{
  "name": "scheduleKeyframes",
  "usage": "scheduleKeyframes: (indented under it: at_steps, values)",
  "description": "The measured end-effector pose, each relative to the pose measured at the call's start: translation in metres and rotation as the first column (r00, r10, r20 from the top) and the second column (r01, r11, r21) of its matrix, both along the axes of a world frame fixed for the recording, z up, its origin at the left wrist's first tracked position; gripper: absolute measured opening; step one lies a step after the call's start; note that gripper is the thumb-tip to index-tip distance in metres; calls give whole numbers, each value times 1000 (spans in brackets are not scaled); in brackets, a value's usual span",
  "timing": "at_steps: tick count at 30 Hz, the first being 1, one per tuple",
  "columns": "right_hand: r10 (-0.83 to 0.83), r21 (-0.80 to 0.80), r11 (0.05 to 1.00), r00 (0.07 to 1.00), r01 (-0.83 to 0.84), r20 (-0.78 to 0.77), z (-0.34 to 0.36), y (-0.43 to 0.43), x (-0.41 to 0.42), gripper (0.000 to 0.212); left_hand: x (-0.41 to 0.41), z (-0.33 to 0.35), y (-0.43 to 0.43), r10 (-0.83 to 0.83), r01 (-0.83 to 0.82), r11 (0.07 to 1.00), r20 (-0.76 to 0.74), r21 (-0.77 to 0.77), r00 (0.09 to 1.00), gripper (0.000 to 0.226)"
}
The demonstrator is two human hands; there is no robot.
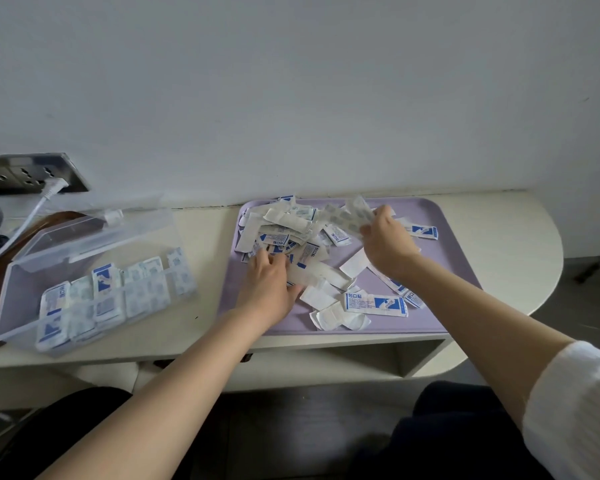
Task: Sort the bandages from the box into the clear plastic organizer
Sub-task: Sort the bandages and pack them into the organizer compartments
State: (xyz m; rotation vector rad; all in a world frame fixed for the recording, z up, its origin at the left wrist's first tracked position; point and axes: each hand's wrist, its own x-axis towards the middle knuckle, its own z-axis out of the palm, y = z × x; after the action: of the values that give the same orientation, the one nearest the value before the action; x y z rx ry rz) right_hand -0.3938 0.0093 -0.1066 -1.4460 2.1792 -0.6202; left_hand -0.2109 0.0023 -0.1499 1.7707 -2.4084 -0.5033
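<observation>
A person's right hand (pixel 387 242) pinches a sheaf of grey-printed wrapped bandages (pixel 349 216) between thumb and curled fingers. It is right of centre frame, above the far part of a flat lavender plastic tray (pixel 459 268). The sheaf fans out, its long axis slanting toward the upper left.

The left hand (pixel 269 280), at centre, lies flat with fingers spread on the loose heap of blue-and-white wrapped bandages (pixel 284 233) over the tray's left half; it appears to grasp nothing. One long blue-and-white strip (pixel 374 303) lies toward the tray's lower edge, its length running left to right.

At lower left, on the cream tabletop (pixel 205 323), sits the clear plastic organizer (pixel 14 306) with its lid (pixel 84 237) tipped open. Its compartments already hold rows of sorted bandages (pixel 108 296) standing on edge.

The step in hand looks like gathering matching wrappers. It would go best by squaring the sheaf so the ends align, steadying the heap with the flat hand, then carrying the sheaf left and setting it edge-down in the matching compartment.
</observation>
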Motion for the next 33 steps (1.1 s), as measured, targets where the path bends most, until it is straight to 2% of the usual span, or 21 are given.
scheduleKeyframes:
  at_steps: [2,4,7,10,12,16,20,27,30,31,33]
  values:
    - [-23,-93,995,996,32,89,0,-3,3,18,4,-1,3,31,-30,999,27,-42,999,45]
    - [-40,-99,993,973,65,229,-2,-8,10,22,9,1,5,44,-41,997,48,-62,998,42]
    - [-20,86,996,929,-13,370,-9,-8,24,13,10,1,6,66,-57,994,98,-92,993,43]
    - [26,283,946,910,-156,414,-13,-4,40,19,8,1,8,116,-101,989,133,-112,984,45]
    - [46,319,929,911,-190,409,-11,-2,48,21,6,1,9,125,-112,988,127,-110,984,45]
    - [56,312,933,930,-178,363,-14,-9,57,33,7,3,7,99,-92,992,72,-88,992,39]
    - [32,306,940,930,-152,365,-23,-16,63,34,9,1,3,80,-77,992,28,-100,996,30]
    - [94,258,955,974,-147,207,-28,-23,63,33,15,-1,1,54,-56,995,-22,-80,998,28]
    - [139,194,970,990,-144,39,-23,-24,57,30,19,-1,3,13,-13,999,1,-50,1000,34]
    - [142,152,979,989,-134,-40,-22,-23,54,25,21,-2,4,0,0,999,8,-38,1000,36]
    - [134,51,991,979,-128,-156,-18,-22,49,28,25,-2,7,-27,27,999,-16,-22,1000,38]
